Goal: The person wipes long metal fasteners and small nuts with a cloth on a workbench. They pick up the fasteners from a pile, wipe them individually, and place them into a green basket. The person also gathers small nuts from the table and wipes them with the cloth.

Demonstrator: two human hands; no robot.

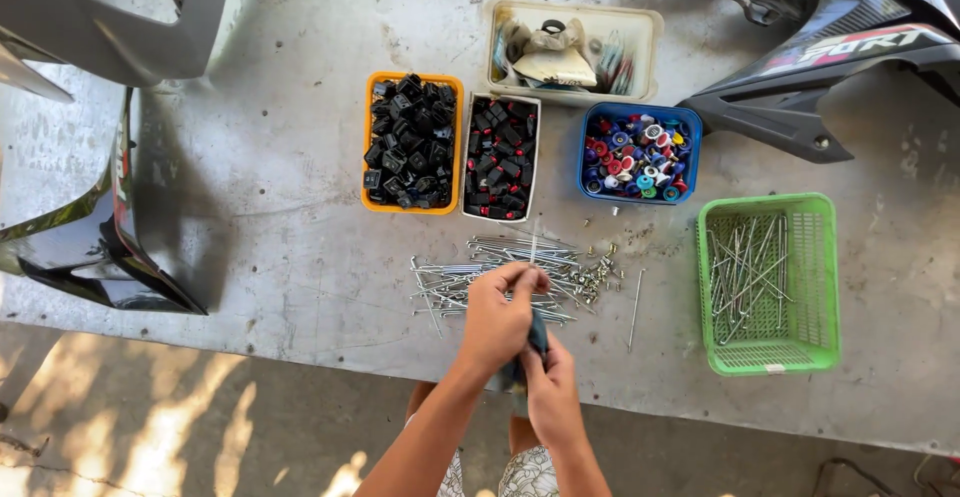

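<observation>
Thin metal rod (533, 247): pinched at its low end, sticking up over the rod pile, near the table's front edge.
Left hand (497, 319): fingers pressed together on the rod.
Right hand (550, 389): just beside the left, fingers curled around a dark tool (538, 335).
Rod pile (500, 279): flat on the grey table (280, 247), right under the hands.
Loose rod (635, 307): alone, right of the pile.
Green basket (768, 357): more rods inside, close to the front edge.
Orange box (372, 137), white box (536, 157), blue box (590, 157): side by side behind the pile, full of small parts.
Cream tub (640, 52): farther back.
Open room: bare table left of the pile.
</observation>
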